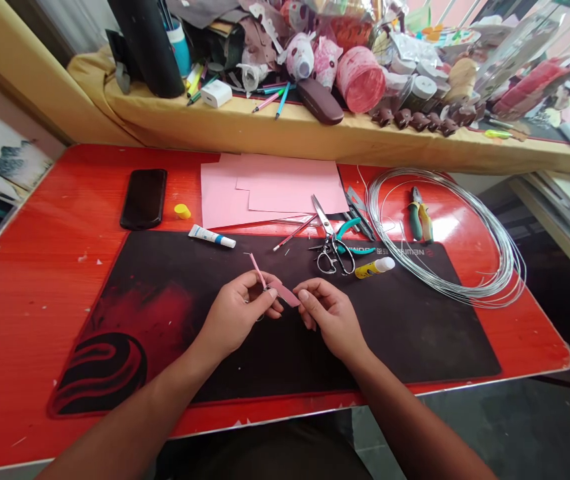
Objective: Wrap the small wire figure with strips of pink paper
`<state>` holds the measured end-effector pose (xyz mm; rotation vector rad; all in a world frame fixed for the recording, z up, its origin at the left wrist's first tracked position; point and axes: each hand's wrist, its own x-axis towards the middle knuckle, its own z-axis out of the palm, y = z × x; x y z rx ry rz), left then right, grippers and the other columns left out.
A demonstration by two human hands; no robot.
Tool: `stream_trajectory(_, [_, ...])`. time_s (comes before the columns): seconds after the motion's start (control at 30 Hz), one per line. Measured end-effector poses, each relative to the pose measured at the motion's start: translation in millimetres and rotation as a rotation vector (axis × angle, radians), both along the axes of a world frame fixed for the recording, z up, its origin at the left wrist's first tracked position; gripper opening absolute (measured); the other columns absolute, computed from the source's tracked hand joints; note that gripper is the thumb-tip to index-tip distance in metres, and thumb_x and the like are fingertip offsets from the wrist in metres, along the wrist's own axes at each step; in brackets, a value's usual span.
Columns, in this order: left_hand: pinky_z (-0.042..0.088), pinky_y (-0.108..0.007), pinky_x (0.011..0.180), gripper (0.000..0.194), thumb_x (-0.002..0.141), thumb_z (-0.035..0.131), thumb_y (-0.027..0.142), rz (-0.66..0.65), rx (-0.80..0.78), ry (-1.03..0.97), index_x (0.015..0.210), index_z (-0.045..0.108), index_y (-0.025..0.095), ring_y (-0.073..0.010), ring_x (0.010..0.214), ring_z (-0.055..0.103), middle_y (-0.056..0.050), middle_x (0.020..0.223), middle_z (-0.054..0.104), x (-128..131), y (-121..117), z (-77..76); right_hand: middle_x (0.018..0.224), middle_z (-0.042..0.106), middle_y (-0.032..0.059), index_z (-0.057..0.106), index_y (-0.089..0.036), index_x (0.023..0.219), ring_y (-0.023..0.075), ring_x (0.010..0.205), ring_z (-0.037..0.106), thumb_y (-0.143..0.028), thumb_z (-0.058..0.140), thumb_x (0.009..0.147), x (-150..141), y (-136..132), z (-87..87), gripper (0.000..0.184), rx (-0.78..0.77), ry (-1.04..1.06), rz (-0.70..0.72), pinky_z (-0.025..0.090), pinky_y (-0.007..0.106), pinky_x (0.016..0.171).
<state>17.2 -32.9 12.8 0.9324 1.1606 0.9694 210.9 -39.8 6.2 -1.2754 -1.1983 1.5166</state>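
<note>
Pink strip [286,295]: keep taut towards four o'clock, pinching its end in closed right fingers [315,304], rod [257,270] in closed left fingers [261,305].

On the red table [19,287], the long black mat [415,333] is lying nearest to the person. Above its middle, the flat pink strip [285,294] is reaching from the left bare hand [235,310] to the right bare hand [333,315]. Behind the mat, the flat pink sheets [292,190] are lying, with the black rectangular phone [143,199] resting at their left. To the right, the silver metal scissors [328,229] are lying before the sheets, and the round silver wire coil [508,247] is lying farther right, surrounding the green-and-yellow-handled pliers [416,223].
</note>
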Motion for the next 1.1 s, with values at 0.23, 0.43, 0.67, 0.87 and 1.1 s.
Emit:
stream_trajectory(0.23, [0.066, -0.032, 0.065, 0.022, 0.084, 0.078, 0.034, 0.011, 0.019, -0.027, 0.095, 0.072, 0.016, -0.0185, 0.071, 0.073, -0.005, 0.083, 0.076, -1.9, -0.2, 4.7, 0.084, 0.069, 0.0028, 0.072, -0.02, 0.097, 0.016, 0.071, 0.06, -0.041, 0.071, 0.096, 0.6, -1.7, 6.7, 0.021, 0.14, -0.162, 0.062, 0.049, 0.027, 0.064])
stream_trajectory(0.43, [0.065, -0.031, 0.066, 0.026, 0.084, 0.079, 0.036, 0.067, -0.006, -0.044, 0.097, 0.071, 0.016, -0.0181, 0.072, 0.073, -0.006, 0.084, 0.076, -2.8, -0.3, 2.4, 0.085, 0.068, 0.0029, 0.07, -0.021, 0.095, 0.0177, 0.074, 0.062, -0.035, 0.071, 0.095, -2.4, -7.5, 0.9, 0.014, 0.241, -0.276, 0.069, 0.05, 0.029, 0.067])
stream_trajectory(0.67, [0.064, -0.03, 0.065, 0.025, 0.082, 0.08, 0.035, 0.085, -0.021, -0.055, 0.096, 0.072, 0.016, -0.0183, 0.071, 0.073, -0.005, 0.083, 0.074, -1.0, -0.9, 1.0, 0.085, 0.07, 0.0029, 0.071, -0.021, 0.093, 0.0177, 0.074, 0.064, -0.028, 0.067, 0.097, -4.5, -8.9, -1.3, 0.009, 0.332, -0.356, 0.04, 0.05, 0.029, 0.068])
stream_trajectory(0.87, [0.062, -0.027, 0.062, 0.026, 0.08, 0.081, 0.035, 0.096, -0.057, -0.082, 0.094, 0.071, 0.015, -0.017, 0.07, 0.072, -0.005, 0.084, 0.075, -1.7, 0.9, 1.9, 0.088, 0.073, 0.0043, 0.074, -0.023, 0.095, 0.0194, 0.077, 0.065, -0.028, 0.067, 0.099, -3.5, -10.0, -2.2, 0.01, 0.388, -0.361, 0.062, 0.051, 0.031, 0.071])
stream_trajectory(1.1, [0.065, -0.032, 0.064, 0.025, 0.083, 0.081, 0.037, -0.011, 0.025, -0.022, 0.094, 0.071, 0.017, -0.0201, 0.068, 0.074, -0.003, 0.075, 0.074, -3.2, -1.7, 8.0, 0.071, 0.061, 0.0002, 0.07, -0.021, 0.084, 0.0149, 0.06, 0.054, -0.048, 0.063, 0.103, 3.3, -5.6, 2.6, 0.035, 0.108, -0.17, 0.081, 0.044, 0.028, 0.058])
